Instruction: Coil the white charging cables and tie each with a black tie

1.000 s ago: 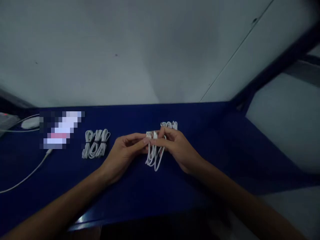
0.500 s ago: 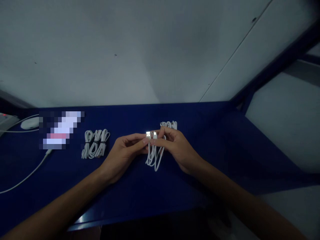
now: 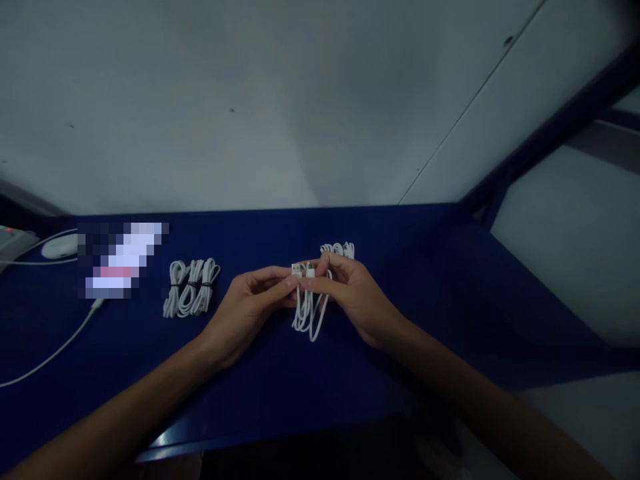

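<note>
Both hands hold one looped white cable [image 3: 314, 320] over the blue table. My left hand [image 3: 257, 291] pinches it near the USB plug, between thumb and fingers. On the other side my right hand [image 3: 347, 283] grips it beside the smaller plug, thumb pointing left. Both plugs point up, side by side, and the loops hang below the fingertips. Left of my hands lie several coiled white cables [image 3: 193, 288] with black ties. Behind my right hand sit more white coiled cables [image 3: 345, 250], partly hidden by its fingers.
A pixelated bright device [image 3: 125, 260] lies at the left with a white cord [image 3: 60, 350] running from it. Beside it are a white rounded object [image 3: 60, 247] and a pale box at the edge. A grey wall [image 3: 250, 133] rises behind the blue table [image 3: 240, 230].
The metal plugs look less bright than before. My hands and the cable have hardly moved.
</note>
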A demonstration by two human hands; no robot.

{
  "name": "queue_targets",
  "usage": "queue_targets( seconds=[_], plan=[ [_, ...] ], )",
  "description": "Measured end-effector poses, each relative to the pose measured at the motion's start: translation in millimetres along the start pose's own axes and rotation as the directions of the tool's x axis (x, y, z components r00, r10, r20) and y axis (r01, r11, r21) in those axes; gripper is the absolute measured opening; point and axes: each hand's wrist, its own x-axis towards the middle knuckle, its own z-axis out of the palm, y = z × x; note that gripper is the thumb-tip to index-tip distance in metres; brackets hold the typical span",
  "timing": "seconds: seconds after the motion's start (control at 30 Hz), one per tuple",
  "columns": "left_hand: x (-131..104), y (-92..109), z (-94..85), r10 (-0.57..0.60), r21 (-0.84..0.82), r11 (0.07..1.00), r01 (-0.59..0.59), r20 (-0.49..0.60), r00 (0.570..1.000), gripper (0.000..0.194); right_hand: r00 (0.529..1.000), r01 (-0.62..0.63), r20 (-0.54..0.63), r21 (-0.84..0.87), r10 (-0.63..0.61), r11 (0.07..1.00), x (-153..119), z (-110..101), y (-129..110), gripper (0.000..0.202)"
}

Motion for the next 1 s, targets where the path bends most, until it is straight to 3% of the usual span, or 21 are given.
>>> queue_targets(
  seconds=[0.47, 0.73, 1.0],
  plan=[
    [-0.6, 3.9, 3.3, 0.02, -0.092, 0.996, -0.02, -0.001, 1.0, 0.017, 1.0, 0.027, 0.016, 0.023, -0.027, 0.999, 0.8, -1.2, -2.3, 0.022],
    [0.2, 8.8, 6.8, 0.052, -0.217, 0.972, -0.085, -0.152, 0.987, 0.019, 0.996, 0.083, -0.048, 0.08, -0.079, 0.993, 1.9, -0.3, 0.6, 0.016],
    [4.0, 7.2, 2.7, 0.048, -0.316, 0.943, -0.107, -0.188, 0.981, 0.006, 0.991, 0.085, -0.111, 0.101, -0.073, 0.991, 4.0, 0.6, 5.5, 0.024]
  ],
)
